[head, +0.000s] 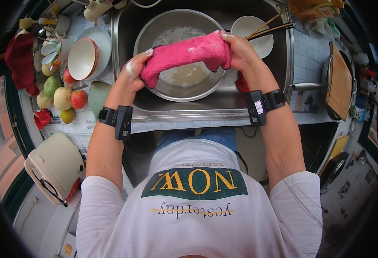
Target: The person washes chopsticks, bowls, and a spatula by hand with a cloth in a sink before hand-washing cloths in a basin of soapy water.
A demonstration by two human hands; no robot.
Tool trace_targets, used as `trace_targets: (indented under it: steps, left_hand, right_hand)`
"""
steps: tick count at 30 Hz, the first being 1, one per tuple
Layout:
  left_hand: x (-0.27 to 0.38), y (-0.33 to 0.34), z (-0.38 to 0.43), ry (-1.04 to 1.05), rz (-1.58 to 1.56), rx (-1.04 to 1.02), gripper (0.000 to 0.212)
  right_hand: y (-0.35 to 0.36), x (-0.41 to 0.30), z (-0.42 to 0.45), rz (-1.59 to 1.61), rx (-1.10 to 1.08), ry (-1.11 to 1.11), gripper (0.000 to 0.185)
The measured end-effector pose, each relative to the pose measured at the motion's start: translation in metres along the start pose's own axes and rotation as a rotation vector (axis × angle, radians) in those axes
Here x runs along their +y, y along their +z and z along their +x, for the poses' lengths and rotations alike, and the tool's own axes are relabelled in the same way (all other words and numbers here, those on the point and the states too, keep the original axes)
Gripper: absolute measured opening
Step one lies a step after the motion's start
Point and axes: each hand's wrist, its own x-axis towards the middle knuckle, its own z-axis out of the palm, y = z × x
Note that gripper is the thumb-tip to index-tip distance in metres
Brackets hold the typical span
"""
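Note:
Stretched between my two hands is a pink cleaning cloth (189, 53) with a dark edge and a spot of white suds on it. My left hand (136, 69) grips one end, with foam on the thumb and the back of the hand. At the other end my right hand (239, 48) pinches the cloth, with some foam near its thumb. Below the cloth, a round metal basin (179, 95) holds cloudy, sudsy water. It stands in the stainless steel sink (189, 115). Part of the water is hidden behind the cloth.
Right of the basin, a white bowl (245, 25) has chopsticks (269, 31) across it. A red cloth (241, 83) lies partly hidden by my right forearm. Stacked bowls (82, 59) and fruit (62, 98) sit left. A wooden cutting board (339, 82) rests over a pan at right.

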Motion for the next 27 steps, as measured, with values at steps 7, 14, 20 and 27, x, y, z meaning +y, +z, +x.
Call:
trace_targets:
  steps: [7, 14, 20, 27]
  left_hand:
    - [-0.002, 0.018, -0.028, -0.158, 0.630, -0.301, 0.061]
    - [-0.020, 0.023, -0.026, -0.309, 0.009, -0.315, 0.064]
    - [-0.019, 0.024, -0.029, -0.306, -0.154, -0.370, 0.069]
    - [-0.032, -0.010, -0.011, -0.288, 0.568, 0.058, 0.056]
  right_hand:
    - [0.025, -0.008, -0.013, -0.205, 0.007, -0.098, 0.021]
    - [0.024, 0.002, 0.023, -0.379, 0.045, -0.044, 0.022]
    - [0.024, 0.009, 0.024, -0.270, 0.033, 0.190, 0.023]
    - [0.031, 0.016, 0.010, -0.275, -0.087, 0.218, 0.022]
